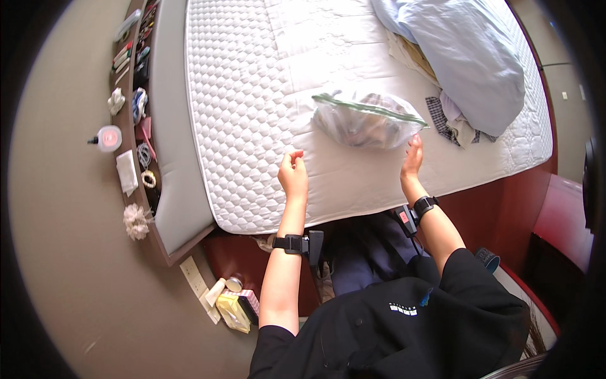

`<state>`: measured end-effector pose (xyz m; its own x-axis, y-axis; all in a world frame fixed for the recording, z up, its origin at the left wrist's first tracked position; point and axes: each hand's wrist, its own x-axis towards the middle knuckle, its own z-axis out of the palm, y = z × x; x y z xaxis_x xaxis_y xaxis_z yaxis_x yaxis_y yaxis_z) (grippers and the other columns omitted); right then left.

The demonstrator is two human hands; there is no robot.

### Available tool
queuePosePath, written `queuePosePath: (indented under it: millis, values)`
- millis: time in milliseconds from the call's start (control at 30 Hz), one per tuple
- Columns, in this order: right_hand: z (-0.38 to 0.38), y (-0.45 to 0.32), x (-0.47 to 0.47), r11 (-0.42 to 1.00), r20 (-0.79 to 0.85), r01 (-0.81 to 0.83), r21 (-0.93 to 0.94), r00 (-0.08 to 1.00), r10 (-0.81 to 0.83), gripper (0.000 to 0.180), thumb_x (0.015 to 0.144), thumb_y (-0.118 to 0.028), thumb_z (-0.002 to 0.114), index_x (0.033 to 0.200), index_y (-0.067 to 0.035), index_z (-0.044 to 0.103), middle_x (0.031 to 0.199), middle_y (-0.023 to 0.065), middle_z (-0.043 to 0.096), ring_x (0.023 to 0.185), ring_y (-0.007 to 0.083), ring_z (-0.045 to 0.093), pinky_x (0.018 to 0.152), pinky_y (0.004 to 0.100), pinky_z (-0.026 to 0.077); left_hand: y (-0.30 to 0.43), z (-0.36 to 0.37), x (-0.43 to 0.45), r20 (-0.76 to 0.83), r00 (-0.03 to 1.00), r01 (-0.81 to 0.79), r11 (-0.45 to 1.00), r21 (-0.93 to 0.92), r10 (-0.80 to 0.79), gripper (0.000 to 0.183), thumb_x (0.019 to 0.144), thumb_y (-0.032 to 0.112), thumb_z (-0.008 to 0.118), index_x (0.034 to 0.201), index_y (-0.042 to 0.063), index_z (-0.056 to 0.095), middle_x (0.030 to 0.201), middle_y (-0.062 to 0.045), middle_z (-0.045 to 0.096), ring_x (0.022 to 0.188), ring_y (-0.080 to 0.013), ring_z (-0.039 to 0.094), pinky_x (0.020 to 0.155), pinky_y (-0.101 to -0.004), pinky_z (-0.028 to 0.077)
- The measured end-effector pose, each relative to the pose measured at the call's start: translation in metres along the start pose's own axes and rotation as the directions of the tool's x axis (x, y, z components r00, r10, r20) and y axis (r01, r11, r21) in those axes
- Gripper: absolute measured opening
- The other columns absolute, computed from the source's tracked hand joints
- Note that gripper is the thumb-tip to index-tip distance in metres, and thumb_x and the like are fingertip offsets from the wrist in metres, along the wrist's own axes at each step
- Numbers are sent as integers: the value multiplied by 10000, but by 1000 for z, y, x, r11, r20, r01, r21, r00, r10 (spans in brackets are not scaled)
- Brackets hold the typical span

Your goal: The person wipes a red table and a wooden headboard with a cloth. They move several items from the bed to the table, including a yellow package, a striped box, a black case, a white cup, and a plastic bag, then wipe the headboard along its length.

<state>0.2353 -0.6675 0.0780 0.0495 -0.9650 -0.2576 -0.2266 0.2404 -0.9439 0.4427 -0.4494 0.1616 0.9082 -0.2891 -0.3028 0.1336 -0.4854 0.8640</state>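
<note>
A clear plastic zip bag (360, 125) with a green closure strip lies on the white quilted mattress (236, 118). Through its film some brownish and grey contents show, too blurred to name. My left hand (293, 176) is over the mattress, to the lower left of the bag and apart from it, with loosely curled fingers and nothing in them. At the bag's lower right corner is my right hand (413, 157), its fingers stretched and its palm towards the bag. Whether it touches the film I cannot tell. Both wrists wear black straps with small devices.
Right of the bag, a pale blue cloth bundle (473, 66) covers part of a checked cloth (442, 121). The padded headboard (175, 142) has a shelf with several small items, including a fabric flower (137, 221). A power strip (199, 289) and yellow packet (233, 313) are at lower left.
</note>
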Motion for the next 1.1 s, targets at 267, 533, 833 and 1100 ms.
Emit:
queuePosePath:
  millis: [267, 533, 833, 1100]
  values:
    - [13, -45, 25, 999, 312, -33, 9, 950, 28, 661, 940, -510, 498, 1267, 64, 520, 1207, 106, 568, 1130, 176, 494, 976, 290, 357, 36, 50, 49, 227, 973, 37, 999, -15, -32, 485, 892, 339, 596, 1238, 1, 554, 1229, -157, 594, 1153, -252, 553, 985, -353, 411]
    - [17, -52, 27, 982, 239, -126, -141, 958, 157, 617, 970, -473, 455, 1217, 84, 546, 1162, 148, 601, 1062, 195, 533, 938, 308, 393, 45, 83, 85, 298, 949, 97, 995, 29, -102, 363, 916, 322, 618, 1072, -5, 602, 965, -40, 630, 859, -99, 521, 791, -244, 415]
    - [3, -52, 7, 987, 308, -102, -128, 942, 137, 559, 975, -449, 474, 1174, 64, 575, 1097, 90, 606, 1009, 151, 517, 904, 284, 397, 31, 73, 68, 199, 978, -3, 967, -255, 56, 204, 906, 191, 628, 863, -3, 585, 698, 16, 555, 647, -70, 437, 616, -254, 394]
    - [27, -88, -29, 995, 378, 59, -76, 926, -26, 522, 989, -411, 465, 1174, 64, 573, 1086, 78, 609, 1012, 156, 517, 914, 286, 388, 20, 3, 18, 130, 987, 137, 902, -409, -91, 211, 926, 158, 609, 785, 32, 515, 703, 50, 501, 645, -42, 383, 599, -218, 359]
